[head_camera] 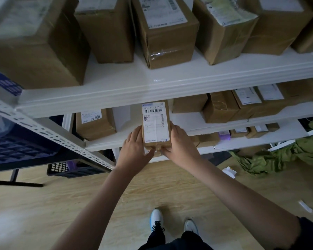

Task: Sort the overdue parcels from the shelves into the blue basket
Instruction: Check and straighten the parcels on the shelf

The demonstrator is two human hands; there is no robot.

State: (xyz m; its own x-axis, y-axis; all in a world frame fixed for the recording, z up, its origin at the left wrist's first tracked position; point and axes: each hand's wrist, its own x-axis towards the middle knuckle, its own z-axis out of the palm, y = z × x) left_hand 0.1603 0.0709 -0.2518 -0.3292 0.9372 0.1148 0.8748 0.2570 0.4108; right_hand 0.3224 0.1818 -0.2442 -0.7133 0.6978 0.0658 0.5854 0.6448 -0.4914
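While the small parcel (156, 124) sits label-up between them, the left hand (135, 148) and right hand (180, 145) grip its sides, thumbs at its near end; just beyond lies the white shelf (116, 139), and a dark basket (70, 170) sits lower left.

we see both forearms bare from the wrists up, with no watch, ring or glove on the left hand (135, 141) or the right hand (181, 141). a dark short sleeve (310, 231) covers our right upper arm at the frame's edge. we wear dark trousers (175, 240) and white trainers (156, 220) with black laces and a light blue edge on the sole.
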